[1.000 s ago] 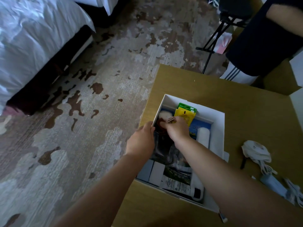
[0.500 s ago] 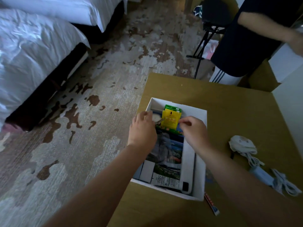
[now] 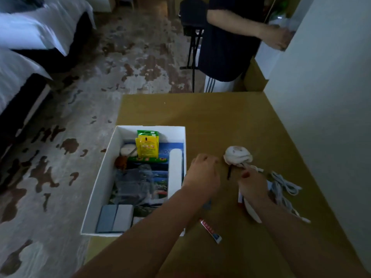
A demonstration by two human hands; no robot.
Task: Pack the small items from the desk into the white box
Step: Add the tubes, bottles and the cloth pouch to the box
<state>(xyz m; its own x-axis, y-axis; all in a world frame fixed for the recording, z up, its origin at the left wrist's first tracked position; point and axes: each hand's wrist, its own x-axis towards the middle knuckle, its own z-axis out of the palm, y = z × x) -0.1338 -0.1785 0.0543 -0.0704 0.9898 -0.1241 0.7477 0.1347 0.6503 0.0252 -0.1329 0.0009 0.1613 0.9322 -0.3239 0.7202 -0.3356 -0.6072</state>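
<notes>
The white box (image 3: 111, 151) stands on the left part of the wooden desk (image 3: 220, 117). It holds yellow and green packets (image 3: 147, 145), a white cylinder (image 3: 176, 169), a clear plastic bag (image 3: 134, 183) and two grey boxes (image 3: 114, 217). My left hand (image 3: 202, 174) hovers over the desk just right of the box, fingers loosely curled, nothing in it. My right hand (image 3: 253, 186) rests palm down on the desk, fingertips by a white rolled bundle (image 3: 237, 156). It covers part of a white item (image 3: 252, 212). White cables (image 3: 285, 184) lie right of it. A small toothpaste tube (image 3: 211, 231) lies near the box's front corner.
Another person in a dark shirt (image 3: 226, 47) stands beyond the desk's far edge, reaching right. A black stand (image 3: 193, 57) is beside them. A pale wall or cabinet (image 3: 325, 97) borders the desk on the right. Beds with white covers (image 3: 24, 47) stand left across patterned carpet.
Both my hands have left the box and moved right over the desk, towards the bundle and cables. The view has shifted right and up.
</notes>
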